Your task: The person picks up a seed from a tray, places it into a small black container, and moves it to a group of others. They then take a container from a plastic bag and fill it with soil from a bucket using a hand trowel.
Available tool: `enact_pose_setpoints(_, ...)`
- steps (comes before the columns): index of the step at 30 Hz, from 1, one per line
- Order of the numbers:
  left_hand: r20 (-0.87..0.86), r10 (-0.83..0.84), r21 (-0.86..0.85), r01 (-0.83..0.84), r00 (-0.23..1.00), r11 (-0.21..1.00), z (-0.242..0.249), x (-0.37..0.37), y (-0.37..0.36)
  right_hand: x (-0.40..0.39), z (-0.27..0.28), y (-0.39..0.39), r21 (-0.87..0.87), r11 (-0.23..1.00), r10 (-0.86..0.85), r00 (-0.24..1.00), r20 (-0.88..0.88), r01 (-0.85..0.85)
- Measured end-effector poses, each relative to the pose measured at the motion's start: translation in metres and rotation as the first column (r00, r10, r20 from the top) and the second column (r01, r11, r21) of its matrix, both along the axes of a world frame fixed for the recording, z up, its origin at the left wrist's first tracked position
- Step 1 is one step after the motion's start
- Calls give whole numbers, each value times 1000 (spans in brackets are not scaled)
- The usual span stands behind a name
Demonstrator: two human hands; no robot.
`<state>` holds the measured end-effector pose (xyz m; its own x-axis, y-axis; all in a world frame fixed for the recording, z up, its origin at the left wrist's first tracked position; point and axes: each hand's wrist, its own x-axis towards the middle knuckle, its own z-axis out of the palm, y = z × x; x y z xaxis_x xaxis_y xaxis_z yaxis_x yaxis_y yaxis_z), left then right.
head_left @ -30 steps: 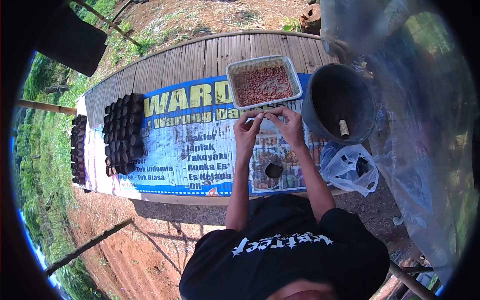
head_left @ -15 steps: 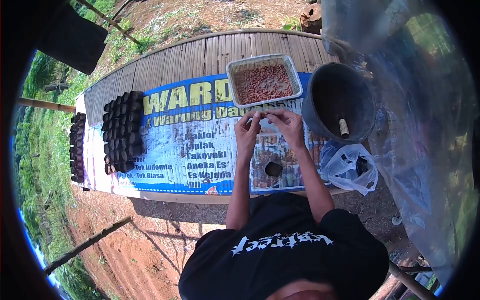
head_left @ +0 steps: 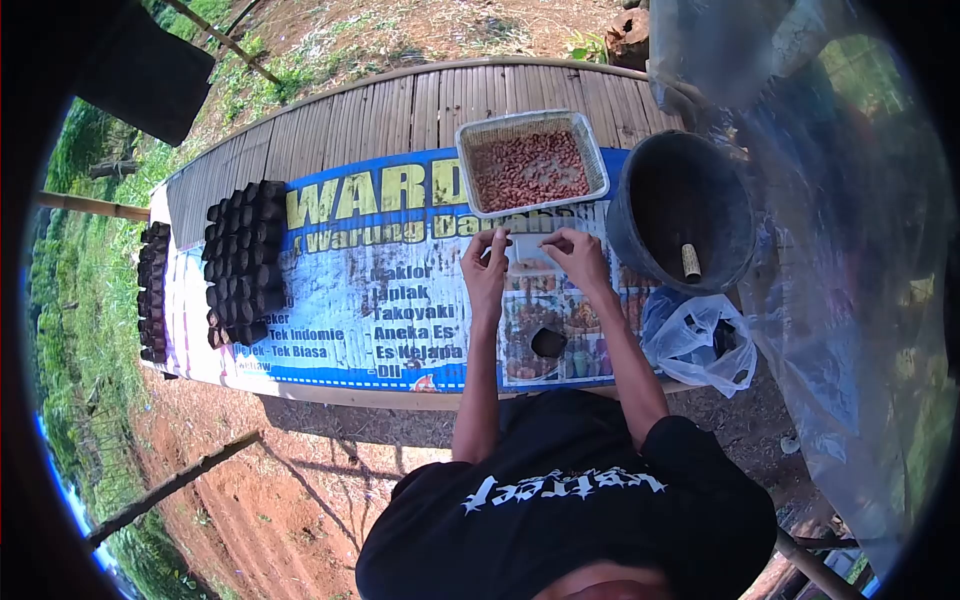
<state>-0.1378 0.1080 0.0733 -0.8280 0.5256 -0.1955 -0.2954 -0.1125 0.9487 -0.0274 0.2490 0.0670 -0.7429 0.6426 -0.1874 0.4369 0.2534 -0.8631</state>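
Note:
My left hand point(head_left: 486, 270) is above the printed banner, just in front of the tray, its thumb and fingers pinched together. A small dark speck shows at its fingertips, too small to name. To its right, my right hand point(head_left: 582, 262) is also pinched, with something tiny at the tips that I cannot make out. A gap separates the two hands. Beyond them sits a rectangular foil tray point(head_left: 463, 160) of reddish-brown beans or seeds point(head_left: 530, 168). Between my forearms a single black pot or bag point(head_left: 548, 343) stands on the banner.
The banner point(head_left: 400, 215) covers a bamboo-slat table point(head_left: 390, 115). Rows of black seedling bags point(head_left: 243, 260) stand at the left, more along the left edge point(head_left: 153, 290). A black bucket point(head_left: 640, 240) holding a corncob-like piece point(head_left: 691, 262) and a plastic bag point(head_left: 715, 350) are right. Plastic sheeting point(head_left: 840, 300) hangs beyond.
My hands were together at the fingertips in front of the tray. They have moved apart, the left slightly leftward and the right slightly rightward, both still pinched.

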Motion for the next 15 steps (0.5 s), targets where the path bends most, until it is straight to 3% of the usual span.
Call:
enact_pose_setpoints(3, 5, 7, -42, -7, 1000, 999, -13, -7, -4, 0, -33, 13, 91, 989, 108, 990, 92, -117)
enact_pose_setpoints(7, -59, -11, -153, 2, 998, 988, -30, -26, 4, -23, -37, 35, 116, 993, -11, 999, -30, 15)
enact_pose_setpoints(10, -316, -65, -257, -19, 946, 966, -38, -49, 30, -56, -38, 67, 127, 976, -150, 972, -181, 175)
enact_pose_setpoints(12, -472, -131, -354, -51, 872, 934, -43, -68, 52, -80, -49, 91, 153, 961, -203, 962, -183, 232)
enact_pose_setpoints(15, -788, -325, -420, -70, 523, 905, -67, -95, 86, -108, -91, 123, 391, 912, -205, 963, 173, 124)
